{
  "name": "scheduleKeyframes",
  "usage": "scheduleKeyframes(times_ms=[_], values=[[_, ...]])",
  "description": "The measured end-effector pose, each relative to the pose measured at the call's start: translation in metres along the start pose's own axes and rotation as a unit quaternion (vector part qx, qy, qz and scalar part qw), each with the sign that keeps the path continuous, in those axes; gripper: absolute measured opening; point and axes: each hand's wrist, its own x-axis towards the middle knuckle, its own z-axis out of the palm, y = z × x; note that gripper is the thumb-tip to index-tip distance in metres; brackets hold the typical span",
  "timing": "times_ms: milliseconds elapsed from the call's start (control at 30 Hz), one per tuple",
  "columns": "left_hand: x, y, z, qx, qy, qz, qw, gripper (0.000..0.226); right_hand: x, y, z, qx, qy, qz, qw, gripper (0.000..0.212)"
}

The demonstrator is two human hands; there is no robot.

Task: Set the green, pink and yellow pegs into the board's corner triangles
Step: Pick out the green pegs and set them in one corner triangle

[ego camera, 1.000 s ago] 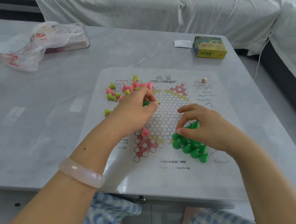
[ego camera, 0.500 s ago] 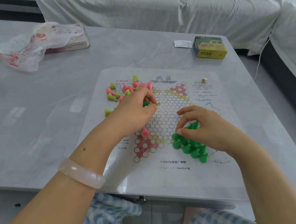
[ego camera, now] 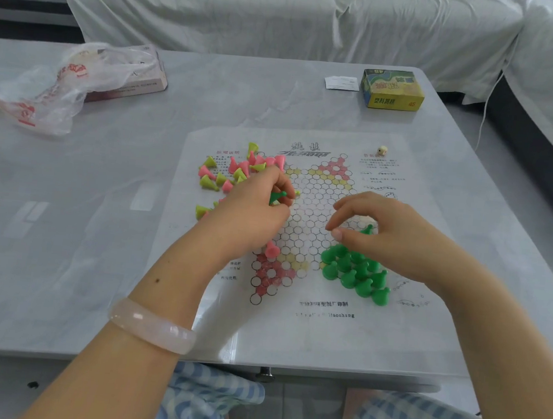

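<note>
The person sat at a grey table [ego camera: 94, 259] with a paper game board [ego camera: 307, 330] spread flat in front of them. Their left hand [ego camera: 251, 213] hovered over the board's left side, its grip curled round a green peg [ego camera: 278, 197] that lay tilted between thumb and fingers. A pale bangle [ego camera: 152, 325] circled that wrist. The right hand [ego camera: 384, 233] hung over the lower right corner triangle, fingers bent and thumb stretched towards the left; a single green peg [ego camera: 367, 229] showed beneath the palm, but I could not tell whether the grip pinched it or only hovered near it. Just below that hand a cluster of green pegs [ego camera: 355, 274] stood upright, packed close together in that corner triangle. One pink peg [ego camera: 273, 249] stood at the top of the lower left triangle, beside the left wrist. A loose heap of pink and yellow pegs [ego camera: 235, 170] lay tumbled on the board's upper left edge, some spilling onto the table. Further back sat a yellow and green box [ego camera: 393, 90], with a small paper slip [ego camera: 342, 83] just beside it, and a crumpled plastic bag [ego camera: 60, 87] lay at the far left. A tiny die [ego camera: 381, 150] rested near the board's upper right.
</note>
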Motion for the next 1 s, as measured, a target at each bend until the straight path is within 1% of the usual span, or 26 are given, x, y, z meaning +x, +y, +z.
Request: scheduleKeyframes(times_ms=[133,300,400,733,800,833,900,933,1000], values=[[-0.003,0.001,0.003,-0.027,-0.059,-0.004,0.998,0.029,0.002,-0.007,0.006,0.031,0.065,-0.039,0.997,0.012],[-0.006,0.004,0.005,-0.065,-0.104,0.016,0.992,0.068,0.006,-0.015,0.012,0.046,0.106,-0.075,0.990,0.011],[-0.006,0.005,0.007,-0.074,-0.122,0.017,0.990,0.074,0.008,-0.016,0.013,0.050,0.116,-0.079,0.989,0.008],[-0.008,0.004,0.005,-0.041,-0.145,0.037,0.988,0.066,0.006,-0.018,0.011,0.075,0.119,-0.076,0.987,0.008],[-0.007,0.000,0.001,0.027,-0.137,0.047,0.989,0.059,0.006,-0.016,0.009,0.067,0.121,-0.068,0.988,0.005],[-0.006,-0.003,-0.002,0.086,-0.123,0.050,0.987,0.053,0.005,-0.015,0.007,0.060,0.121,-0.062,0.989,0.004],[-0.005,-0.011,-0.007,0.203,-0.096,0.047,0.973,0.034,0.005,-0.012,0.003,0.040,0.106,-0.046,0.992,0.003],[-0.005,-0.014,-0.009,0.237,-0.091,0.041,0.966,0.027,0.004,-0.011,0.003,0.025,0.089,-0.040,0.995,0.002],[-0.006,-0.016,-0.009,0.267,-0.095,0.037,0.958,0.018,0.003,-0.012,0.005,-0.015,0.049,-0.034,0.998,0.003]])
